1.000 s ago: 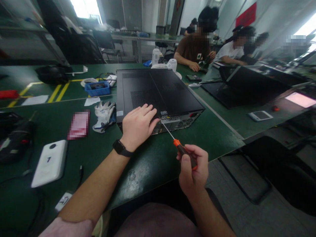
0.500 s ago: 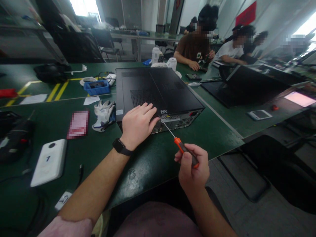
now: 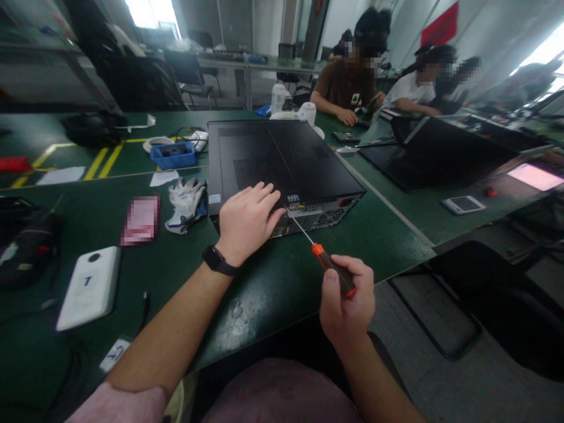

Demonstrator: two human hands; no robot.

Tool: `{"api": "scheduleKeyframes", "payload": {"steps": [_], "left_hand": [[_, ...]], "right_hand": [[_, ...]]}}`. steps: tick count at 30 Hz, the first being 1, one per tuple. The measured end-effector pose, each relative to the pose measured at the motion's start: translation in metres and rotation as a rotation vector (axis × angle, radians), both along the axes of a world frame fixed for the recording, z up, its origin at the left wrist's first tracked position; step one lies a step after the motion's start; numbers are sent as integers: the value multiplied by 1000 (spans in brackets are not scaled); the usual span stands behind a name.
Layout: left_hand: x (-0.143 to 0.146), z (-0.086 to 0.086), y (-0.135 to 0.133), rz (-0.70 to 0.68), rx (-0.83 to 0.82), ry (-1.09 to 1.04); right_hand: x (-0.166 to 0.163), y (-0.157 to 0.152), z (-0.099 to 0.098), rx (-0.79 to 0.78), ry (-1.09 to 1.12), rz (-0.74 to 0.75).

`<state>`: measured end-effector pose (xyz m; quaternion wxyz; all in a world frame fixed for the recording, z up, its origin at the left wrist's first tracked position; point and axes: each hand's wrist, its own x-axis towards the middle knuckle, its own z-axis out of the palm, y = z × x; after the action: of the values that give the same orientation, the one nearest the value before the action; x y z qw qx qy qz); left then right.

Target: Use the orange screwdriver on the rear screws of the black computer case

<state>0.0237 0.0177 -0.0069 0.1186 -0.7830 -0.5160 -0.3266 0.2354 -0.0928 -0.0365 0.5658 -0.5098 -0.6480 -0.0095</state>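
Observation:
A black desktop computer case (image 3: 304,153) lies on its side on the green table, its rear panel with the fan grille facing me. My left hand (image 3: 249,220) rests flat on the case's near edge, fingers stretched over the top, thumb close to the screwdriver tip. In my right hand (image 3: 350,294) is a screwdriver (image 3: 333,269) with an orange and dark handle. Its thin shaft slants up and left, and the tip meets the top of the rear panel beside my left thumb. The exact spot under the tip is too small to make out.
Left of the case lie work gloves (image 3: 185,205), a blue bin (image 3: 174,155), a pink packet (image 3: 141,220) and a white power bank (image 3: 89,288). White bottles (image 3: 278,98) stand behind it. A co-worker (image 3: 339,88) sits at the far side. A phone (image 3: 463,204) lies at right.
My right fingers have shifted slightly around the screwdriver handle. The tip stays at the same place, and my left hand keeps its position on the case.

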Motion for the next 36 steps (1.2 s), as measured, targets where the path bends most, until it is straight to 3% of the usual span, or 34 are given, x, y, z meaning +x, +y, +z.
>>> {"api": "scheduleKeyframes", "payload": {"steps": [6,10,25,36], "left_hand": [[0,-1,1,-10,26,6],[0,-1,0,-12,41,20],[-2,-3,1,-12,35,8],[-2,-6,3,-48,69,-56]], "right_hand": [[-1,-2,-2,-69,0,-62],[-2,-2,-4,-143,95,-17],[-5,-3,-6,-144,177,52],[-1,-6,-6,-111,16,-38]]}}
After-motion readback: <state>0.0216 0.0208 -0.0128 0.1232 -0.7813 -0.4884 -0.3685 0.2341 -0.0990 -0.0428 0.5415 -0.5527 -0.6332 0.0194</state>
